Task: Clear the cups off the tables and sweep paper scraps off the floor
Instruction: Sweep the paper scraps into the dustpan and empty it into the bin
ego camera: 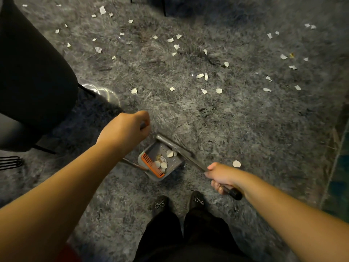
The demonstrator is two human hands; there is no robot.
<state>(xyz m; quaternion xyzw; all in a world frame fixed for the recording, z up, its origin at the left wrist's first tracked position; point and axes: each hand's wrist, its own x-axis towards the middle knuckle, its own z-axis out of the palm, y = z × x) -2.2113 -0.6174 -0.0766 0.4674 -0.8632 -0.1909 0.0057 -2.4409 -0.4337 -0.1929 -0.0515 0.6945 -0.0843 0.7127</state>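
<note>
Several white paper scraps [200,75] lie scattered over the shaggy grey carpet [236,120]. A grey dustpan [175,163] with an orange comb edge stands on the floor in front of my feet and holds several scraps. My left hand [130,127] grips the top of the dustpan's upright handle. My right hand [221,176] grips the broom handle [181,148] near its black end cap. The broom's head lies at the dustpan's far edge, blurred. One scrap [236,163] lies just right of the dustpan.
A black chair [32,72] on a shiny metal base [105,91] stands at the left. Dark furniture legs [164,6] stand at the top. A teal strip [340,167] runs along the right edge. My black shoes [197,200] are below the dustpan.
</note>
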